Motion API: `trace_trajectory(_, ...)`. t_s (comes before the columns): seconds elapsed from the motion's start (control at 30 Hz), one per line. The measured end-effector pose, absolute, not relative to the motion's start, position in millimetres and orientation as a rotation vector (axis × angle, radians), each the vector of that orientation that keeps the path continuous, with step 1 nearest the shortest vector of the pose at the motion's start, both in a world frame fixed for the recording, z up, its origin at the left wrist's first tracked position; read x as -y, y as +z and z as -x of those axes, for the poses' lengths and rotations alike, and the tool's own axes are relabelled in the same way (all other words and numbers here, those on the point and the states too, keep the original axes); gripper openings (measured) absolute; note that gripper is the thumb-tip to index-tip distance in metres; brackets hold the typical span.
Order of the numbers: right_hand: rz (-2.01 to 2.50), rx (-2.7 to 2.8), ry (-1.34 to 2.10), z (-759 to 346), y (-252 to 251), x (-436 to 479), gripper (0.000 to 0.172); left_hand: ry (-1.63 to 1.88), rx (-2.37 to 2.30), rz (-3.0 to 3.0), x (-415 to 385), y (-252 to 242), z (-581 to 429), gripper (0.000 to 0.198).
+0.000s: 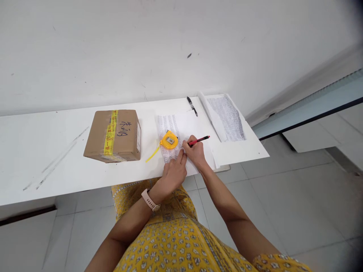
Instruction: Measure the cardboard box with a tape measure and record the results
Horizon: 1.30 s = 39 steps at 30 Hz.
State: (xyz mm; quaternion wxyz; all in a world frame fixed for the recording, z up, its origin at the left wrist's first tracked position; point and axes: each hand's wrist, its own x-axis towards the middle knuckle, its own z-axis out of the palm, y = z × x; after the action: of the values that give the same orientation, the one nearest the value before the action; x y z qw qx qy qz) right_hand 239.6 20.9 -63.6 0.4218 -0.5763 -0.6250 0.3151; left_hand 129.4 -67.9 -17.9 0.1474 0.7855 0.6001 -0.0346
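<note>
Red-and-black pen (199, 140) slants over paper (188, 126), upper end rightward. Paper lies flat, columns of writing at left.

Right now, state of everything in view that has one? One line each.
Cardboard box: closed, taped.
Tape measure: yellow blade partly out.
Red pen: held in right hand, pointing down at the sheet.
Sheet: written on at left, mostly blank at right.
Left hand: resting on the sheet.
Black pen: lying loose.
Watch: strapped on left wrist.
</note>
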Motion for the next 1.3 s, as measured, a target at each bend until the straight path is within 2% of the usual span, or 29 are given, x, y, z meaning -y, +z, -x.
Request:
trace_trajectory(0.7, 1.474, 1.541, 0.728, -239, -63, -22, 0.029, 0.063, -1.726, -2.243, 70, -27, -127, 0.058)
trace_trajectory(0.8, 1.4, 1.492, 0.621, -239, -61, -21, 0.022, 0.28, -1.696, -2.229, 73, -30, -120, 0.047)
trace_trajectory(0.9, 1.347, 1.575, 0.428, -240, -59, -19, 0.011, 0.728, -1.818, -2.183, 68, -28, -108, 0.028)
trace_trajectory(0.97, 1.374, 1.682, 0.299, -241, -61, -18, 0.018, 0.955, -1.966, -2.163, 57, -24, -100, 0.021)
trace_trajectory(1.03, 1.47, 1.767, 0.218, -240, -66, -19, 0.029, 0.944, -2.062, -2.173, 40, -20, -95, 0.031)
trace_trajectory(1.1, 1.563, 1.788, 0.175, -240, -73, -22, 0.038, 0.756, -2.101, -2.151, 24, -20, -93, 0.05)
trace_trajectory(1.17, 1.557, 1.758, 0.157, -239, -79, -26, 0.044, 0.623, -2.104, -2.065, 14, -20, -92, 0.06)
trace_trajectory(1.3, 1.403, 1.568, 0.148, -236, -72, -21, 0.037, 0.917, -1.902, -1.725, 28, -9, -87, 0.069)
